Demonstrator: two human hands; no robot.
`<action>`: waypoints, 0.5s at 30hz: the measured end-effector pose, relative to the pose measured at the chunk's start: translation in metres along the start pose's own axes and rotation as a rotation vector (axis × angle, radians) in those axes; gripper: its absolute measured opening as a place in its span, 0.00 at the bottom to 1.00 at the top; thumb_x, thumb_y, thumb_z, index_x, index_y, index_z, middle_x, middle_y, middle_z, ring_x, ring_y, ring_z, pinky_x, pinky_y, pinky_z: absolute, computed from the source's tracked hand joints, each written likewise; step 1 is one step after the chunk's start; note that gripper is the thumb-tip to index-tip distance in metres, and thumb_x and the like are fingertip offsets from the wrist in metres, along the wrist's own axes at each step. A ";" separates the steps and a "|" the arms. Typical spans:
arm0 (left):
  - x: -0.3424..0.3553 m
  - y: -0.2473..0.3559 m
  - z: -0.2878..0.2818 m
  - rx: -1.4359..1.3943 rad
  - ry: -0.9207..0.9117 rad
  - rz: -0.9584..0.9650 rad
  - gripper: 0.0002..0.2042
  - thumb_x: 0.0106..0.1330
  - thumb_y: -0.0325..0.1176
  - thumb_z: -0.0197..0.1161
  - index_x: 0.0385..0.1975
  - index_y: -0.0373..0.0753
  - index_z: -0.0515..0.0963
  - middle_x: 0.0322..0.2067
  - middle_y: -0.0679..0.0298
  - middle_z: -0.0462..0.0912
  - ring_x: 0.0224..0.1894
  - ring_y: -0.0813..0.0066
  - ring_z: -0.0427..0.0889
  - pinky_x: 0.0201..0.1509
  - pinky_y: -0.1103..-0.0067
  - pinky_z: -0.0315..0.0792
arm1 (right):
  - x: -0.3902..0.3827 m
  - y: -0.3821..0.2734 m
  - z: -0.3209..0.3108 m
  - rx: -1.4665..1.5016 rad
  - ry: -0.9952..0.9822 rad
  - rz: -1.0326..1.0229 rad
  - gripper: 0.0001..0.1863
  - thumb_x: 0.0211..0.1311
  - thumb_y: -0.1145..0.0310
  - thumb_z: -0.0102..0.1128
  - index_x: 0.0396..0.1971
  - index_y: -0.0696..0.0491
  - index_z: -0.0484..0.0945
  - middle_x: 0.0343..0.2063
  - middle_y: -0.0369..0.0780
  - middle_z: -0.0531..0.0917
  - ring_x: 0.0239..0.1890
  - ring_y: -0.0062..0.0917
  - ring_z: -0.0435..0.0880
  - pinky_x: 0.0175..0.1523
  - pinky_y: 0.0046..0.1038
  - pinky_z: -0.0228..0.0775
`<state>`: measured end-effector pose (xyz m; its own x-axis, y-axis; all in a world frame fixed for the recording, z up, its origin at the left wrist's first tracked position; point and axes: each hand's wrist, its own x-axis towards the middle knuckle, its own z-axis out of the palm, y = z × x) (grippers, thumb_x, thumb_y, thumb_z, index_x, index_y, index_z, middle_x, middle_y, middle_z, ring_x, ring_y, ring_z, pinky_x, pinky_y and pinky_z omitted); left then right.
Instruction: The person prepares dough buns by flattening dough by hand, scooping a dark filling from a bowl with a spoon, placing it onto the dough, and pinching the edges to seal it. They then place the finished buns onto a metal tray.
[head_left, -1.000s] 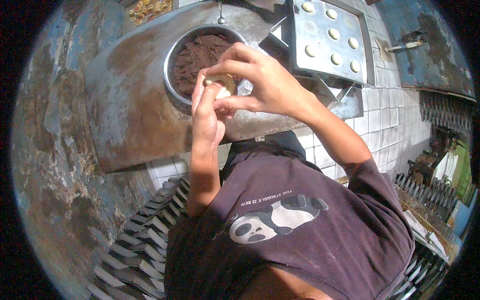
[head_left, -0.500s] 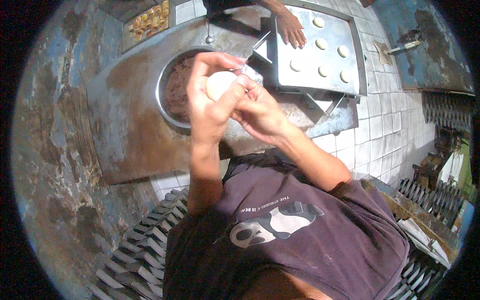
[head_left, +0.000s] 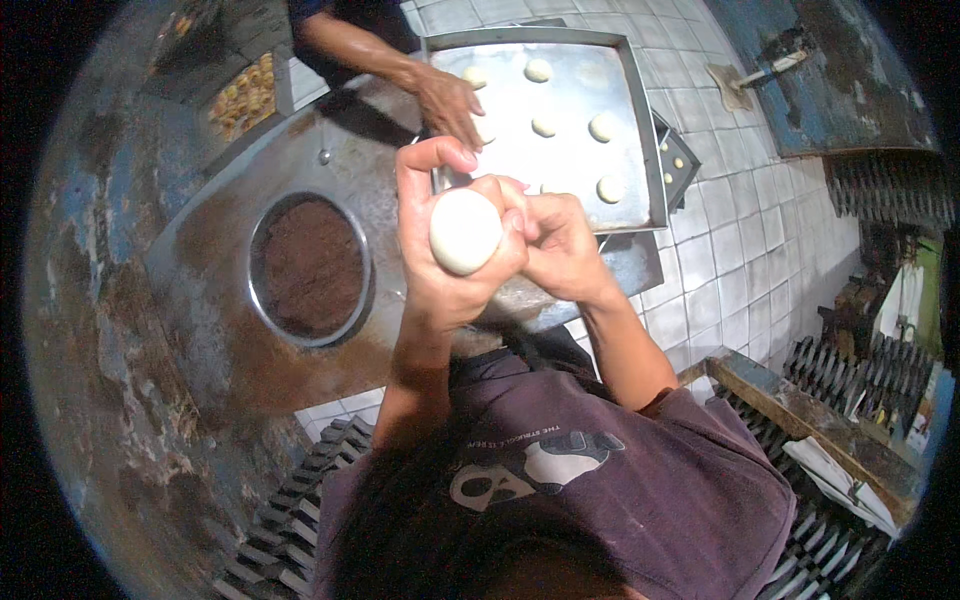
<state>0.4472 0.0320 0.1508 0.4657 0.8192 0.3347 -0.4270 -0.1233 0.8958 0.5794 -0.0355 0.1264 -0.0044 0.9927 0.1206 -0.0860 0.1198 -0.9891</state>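
Two hands meet at one pale dough ball, and we see it rounded, whereas the picture of one second ago shows an open cup. Its smooth side faces up, so we judge that the shaping of this piece is well advanced; the underside is hidden from us. The left hand is curled around the ball. The right hand stays narrow and close against the other; its fingertips are partly hidden, so we cannot tell if it grips too. The hands no longer cover the bowl of brown mass, which stands to their left on the bench. Near the tray of similar balls we now find a co-worker's hand.
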 end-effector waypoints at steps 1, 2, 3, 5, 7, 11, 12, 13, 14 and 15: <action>0.006 -0.018 0.000 0.092 0.044 -0.070 0.28 0.56 0.14 0.65 0.55 0.39 0.62 0.41 0.65 0.73 0.46 0.78 0.79 0.59 0.75 0.72 | 0.002 -0.015 -0.028 -0.210 -0.078 0.083 0.11 0.66 0.69 0.68 0.45 0.58 0.86 0.37 0.37 0.89 0.43 0.18 0.85 0.52 0.26 0.77; 0.013 -0.036 0.000 0.181 0.082 -0.134 0.29 0.55 0.14 0.66 0.55 0.40 0.62 0.43 0.65 0.72 0.47 0.79 0.78 0.56 0.78 0.73 | 0.003 -0.021 -0.054 -0.424 -0.155 0.164 0.11 0.65 0.69 0.69 0.44 0.57 0.86 0.36 0.37 0.90 0.42 0.18 0.86 0.51 0.26 0.78; 0.027 -0.054 -0.003 0.210 0.081 -0.156 0.29 0.54 0.13 0.67 0.54 0.41 0.64 0.46 0.66 0.69 0.48 0.80 0.73 0.51 0.83 0.72 | 0.001 -0.012 -0.074 -0.261 -0.047 0.233 0.10 0.62 0.68 0.71 0.42 0.55 0.88 0.31 0.39 0.90 0.38 0.22 0.88 0.48 0.26 0.79; 0.055 -0.091 0.000 0.517 -0.054 -0.065 0.29 0.54 0.16 0.70 0.54 0.41 0.65 0.41 0.59 0.79 0.44 0.75 0.82 0.46 0.78 0.76 | 0.006 -0.014 -0.109 -0.349 0.066 0.192 0.20 0.60 0.70 0.74 0.52 0.57 0.84 0.49 0.40 0.87 0.48 0.24 0.86 0.54 0.27 0.79; 0.075 -0.126 0.019 0.561 -0.198 -0.149 0.30 0.54 0.20 0.74 0.54 0.42 0.65 0.35 0.53 0.85 0.41 0.66 0.89 0.42 0.72 0.79 | 0.015 -0.003 -0.134 -0.253 0.119 0.141 0.33 0.53 0.71 0.79 0.61 0.55 0.79 0.58 0.40 0.80 0.56 0.25 0.81 0.60 0.30 0.79; 0.118 -0.188 0.064 0.578 -0.347 -0.218 0.27 0.58 0.23 0.70 0.55 0.44 0.65 0.33 0.46 0.87 0.43 0.40 0.87 0.39 0.61 0.80 | 0.040 0.017 -0.190 -0.457 0.256 0.196 0.26 0.53 0.67 0.81 0.53 0.50 0.85 0.49 0.35 0.81 0.52 0.23 0.80 0.53 0.28 0.81; 0.131 -0.206 0.072 0.605 -0.370 -0.199 0.26 0.59 0.22 0.68 0.55 0.44 0.65 0.33 0.45 0.86 0.43 0.38 0.86 0.39 0.58 0.79 | 0.046 0.026 -0.207 -0.566 0.284 0.178 0.24 0.54 0.65 0.80 0.52 0.51 0.85 0.47 0.35 0.83 0.50 0.22 0.81 0.49 0.26 0.80; 0.143 -0.224 0.082 0.624 -0.354 -0.142 0.26 0.60 0.20 0.65 0.56 0.43 0.65 0.33 0.42 0.85 0.43 0.35 0.85 0.40 0.54 0.78 | 0.054 0.033 -0.223 -0.602 0.307 0.195 0.23 0.55 0.65 0.80 0.51 0.52 0.85 0.46 0.35 0.84 0.49 0.21 0.81 0.48 0.25 0.80; 0.155 -0.241 0.088 0.634 -0.363 -0.115 0.26 0.60 0.20 0.65 0.56 0.43 0.64 0.33 0.42 0.85 0.42 0.35 0.84 0.40 0.54 0.77 | 0.063 0.040 -0.239 -0.636 0.330 0.211 0.23 0.55 0.64 0.80 0.50 0.53 0.85 0.45 0.35 0.86 0.48 0.21 0.82 0.48 0.25 0.79; 0.168 -0.257 0.091 0.647 -0.369 -0.084 0.25 0.60 0.20 0.66 0.56 0.42 0.64 0.32 0.41 0.85 0.42 0.34 0.84 0.41 0.53 0.77 | 0.071 0.057 -0.264 -0.539 0.293 0.209 0.21 0.57 0.66 0.78 0.49 0.57 0.85 0.43 0.36 0.87 0.46 0.20 0.84 0.50 0.25 0.79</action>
<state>0.7059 0.1504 0.0038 0.7553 0.6130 0.2317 0.1094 -0.4665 0.8777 0.8373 0.0457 0.0563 0.3120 0.9495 -0.0322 0.4001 -0.1621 -0.9020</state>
